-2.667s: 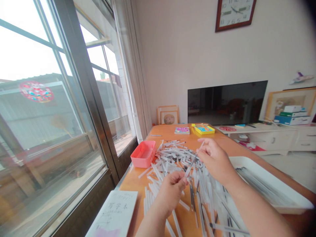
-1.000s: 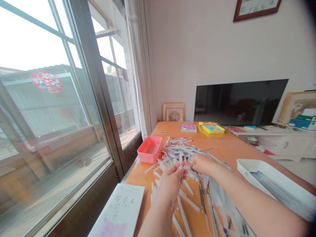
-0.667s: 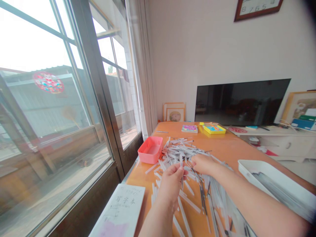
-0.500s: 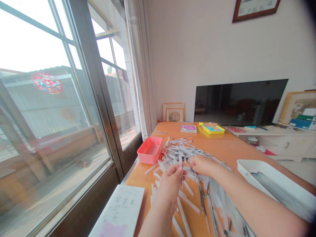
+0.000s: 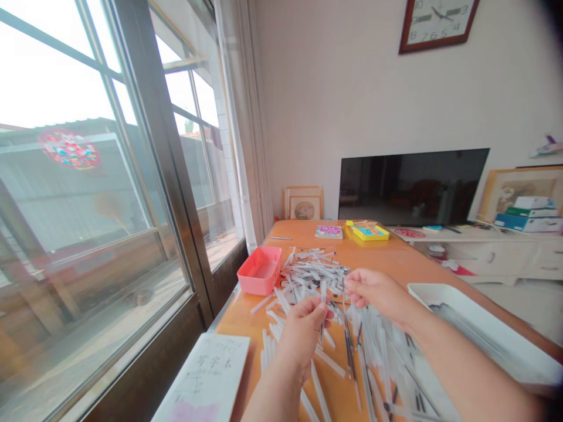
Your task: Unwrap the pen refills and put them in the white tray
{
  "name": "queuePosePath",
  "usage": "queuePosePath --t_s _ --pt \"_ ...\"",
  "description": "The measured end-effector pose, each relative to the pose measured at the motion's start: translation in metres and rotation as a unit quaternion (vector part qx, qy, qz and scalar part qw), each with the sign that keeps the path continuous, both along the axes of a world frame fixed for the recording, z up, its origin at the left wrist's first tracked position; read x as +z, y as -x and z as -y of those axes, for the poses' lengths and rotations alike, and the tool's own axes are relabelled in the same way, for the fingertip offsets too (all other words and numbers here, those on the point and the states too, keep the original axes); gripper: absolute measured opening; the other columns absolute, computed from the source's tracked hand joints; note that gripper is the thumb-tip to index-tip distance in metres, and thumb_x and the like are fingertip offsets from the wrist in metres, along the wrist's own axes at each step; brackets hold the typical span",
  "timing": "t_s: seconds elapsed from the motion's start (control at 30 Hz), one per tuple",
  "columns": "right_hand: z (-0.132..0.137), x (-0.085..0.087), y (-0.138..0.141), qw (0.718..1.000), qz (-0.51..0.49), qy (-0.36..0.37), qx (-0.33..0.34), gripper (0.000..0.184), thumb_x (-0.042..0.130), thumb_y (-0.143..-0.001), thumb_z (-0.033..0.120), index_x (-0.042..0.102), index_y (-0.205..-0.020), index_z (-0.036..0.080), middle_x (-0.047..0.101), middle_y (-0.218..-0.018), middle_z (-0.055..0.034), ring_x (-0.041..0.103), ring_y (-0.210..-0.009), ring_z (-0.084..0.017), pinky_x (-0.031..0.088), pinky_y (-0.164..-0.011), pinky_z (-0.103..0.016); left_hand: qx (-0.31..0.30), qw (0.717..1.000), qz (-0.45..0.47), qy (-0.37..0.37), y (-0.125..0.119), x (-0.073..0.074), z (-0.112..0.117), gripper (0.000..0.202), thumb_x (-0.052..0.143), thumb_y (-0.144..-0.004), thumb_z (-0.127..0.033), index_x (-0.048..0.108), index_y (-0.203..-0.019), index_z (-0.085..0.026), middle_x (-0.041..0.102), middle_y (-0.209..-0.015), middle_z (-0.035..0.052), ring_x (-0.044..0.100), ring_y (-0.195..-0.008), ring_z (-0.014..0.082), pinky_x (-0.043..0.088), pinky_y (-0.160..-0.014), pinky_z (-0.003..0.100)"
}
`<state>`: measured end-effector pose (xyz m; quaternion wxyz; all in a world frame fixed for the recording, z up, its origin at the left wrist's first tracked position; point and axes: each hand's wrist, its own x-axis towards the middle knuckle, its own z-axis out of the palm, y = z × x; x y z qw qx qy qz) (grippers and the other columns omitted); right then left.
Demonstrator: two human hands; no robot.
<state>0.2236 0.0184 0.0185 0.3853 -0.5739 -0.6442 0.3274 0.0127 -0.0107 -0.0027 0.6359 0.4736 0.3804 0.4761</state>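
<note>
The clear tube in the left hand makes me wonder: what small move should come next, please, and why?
I would probably bring the right hand closer to the clear tube: the left hand pinches it roughly upright, while the right is apart from it, perhaps holding something too thin to make out.

One head-worn view: set above the near end of the counter [image 5: 398,258], facing forward and down along its length; hands [image 5: 305,325] at close range over it; window [image 5: 109,193] to its left, television [image 5: 413,187] beyond its far end.
</note>
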Motion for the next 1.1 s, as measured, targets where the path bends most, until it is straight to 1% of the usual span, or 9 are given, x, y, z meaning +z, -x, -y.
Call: queuePosePath --t_s 0.03,0.1,0.17,0.3,0.47,0.6,0.73,0.9,1.1 --pt "0.01 0.006 -0.002 0.998 -0.062 0.01 0.004 0.03 0.055 -0.09 0.045 0.065 -0.097 0.018 0.071 -0.083 -0.0039 0.063 -0.067 -0.013 0.048 -0.059 -0.023 -0.017 1.0 -0.004 -0.008 -0.002 0.001 0.002 0.04 0.078 -0.072 -0.05 0.073 -0.09 -0.015 0.068 -0.08 0.0062 0.053 -0.067 0.0137 0.036 -0.069 0.027" --pt "0.029 0.017 -0.006 0.988 -0.151 0.024 0.011 0.028 0.062 -0.087 0.044 0.065 -0.098 0.018 0.069 -0.081 -0.003 0.06 -0.066 -0.012 0.046 -0.059 -0.023 -0.05 0.998 -0.011 -0.023 -0.005 0.004 0.007 0.038 0.077 -0.073 -0.049 0.073 -0.088 -0.015 0.068 -0.079 0.0058 0.053 -0.068 0.0136 0.036 -0.068 0.027" --pt "0.044 0.027 -0.008 0.982 -0.185 0.027 0.016 0.025 0.066 -0.085 0.039 0.065 -0.099 0.018 0.068 -0.083 -0.0026 0.059 -0.068 -0.012 0.047 -0.062 -0.024 -0.072 0.997 -0.017 -0.034 -0.007 0.007 0.012 0.037 0.077 -0.074 -0.048 0.074 -0.091 -0.015 0.067 -0.078 0.0052 0.052 -0.069 0.0142 0.036 -0.069 0.027" --pt "0.061 0.044 -0.009 0.984 -0.176 0.03 0.028 0.021 0.066 -0.085 0.033 0.064 -0.1 0.018 0.067 -0.083 -0.0021 0.058 -0.071 -0.013 0.048 -0.069 -0.027 -0.091 0.994 -0.016 -0.052 -0.009 0.014 0.019 0.036 0.078 -0.074 -0.046 0.075 -0.093 -0.015 0.064 -0.076 0.0038 0.051 -0.072 0.0148 0.037 -0.073 0.028" --pt "0.063 0.057 -0.008 0.99 -0.129 0.018 0.046 0.018 0.066 -0.084 0.032 0.065 -0.095 0.018 0.064 -0.078 0.0 0.055 -0.067 -0.013 0.046 -0.067 -0.027 -0.108 0.992 -0.003 -0.067 -0.006 0.018 0.021 0.034 0.077 -0.077 -0.045 0.077 -0.094 -0.015 0.065 -0.08 0.0048 0.052 -0.078 0.0162 0.038 -0.078 0.028" --pt "0.062 0.059 -0.007 0.993 -0.103 0.002 0.056 0.018 0.066 -0.085 0.033 0.067 -0.094 0.018 0.063 -0.073 0.001 0.054 -0.065 -0.012 0.045 -0.066 -0.027 -0.124 0.989 -0.013 -0.079 -0.005 0.014 0.02 0.031 0.073 -0.081 -0.043 0.078 -0.095 -0.016 0.064 -0.082 0.0041 0.051 -0.08 0.0158 0.036 -0.08 0.028" --pt "0.058 0.055 -0.008 0.995 -0.087 -0.006 0.055 0.018 0.065 -0.084 0.034 0.068 -0.093 0.018 0.062 -0.072 0.0011 0.055 -0.066 -0.013 0.046 -0.064 -0.026 -0.133 0.987 -0.022 -0.092 -0.005 0.013 0.02 0.029 0.072 -0.082 -0.043 0.078 -0.093 -0.016 0.063 -0.081 0.0032 0.049 -0.079 0.0156 0.035 -0.08 0.027" --pt "0.053 0.05 -0.009 0.995 -0.058 0.002 0.076 0.017 0.064 -0.084 0.031 0.068 -0.093 0.017 0.061 -0.069 0.0024 0.056 -0.065 -0.013 0.045 -0.064 -0.025 -0.143 0.985 -0.038 -0.093 -0.005 0.014 0.018 0.03 0.073 -0.081 -0.044 0.077 -0.09 -0.015 0.06 -0.08 0.0024 0.047 -0.079 0.0155 0.034 -0.079 0.027" --pt "0.053 0.047 -0.01 0.997 -0.03 -0.013 0.074 0.018 0.062 -0.086 0.031 0.068 -0.096 0.017 0.065 -0.076 0.0006 0.057 -0.066 -0.013 0.045 -0.065 -0.026 -0.15 0.983 -0.029 -0.102 -0.005 0.012 0.017 0.029 0.072 -0.083 -0.041 0.076 -0.093 -0.014 0.06 -0.081 0.0023 0.046 -0.079 0.0147 0.034 -0.08 0.028"
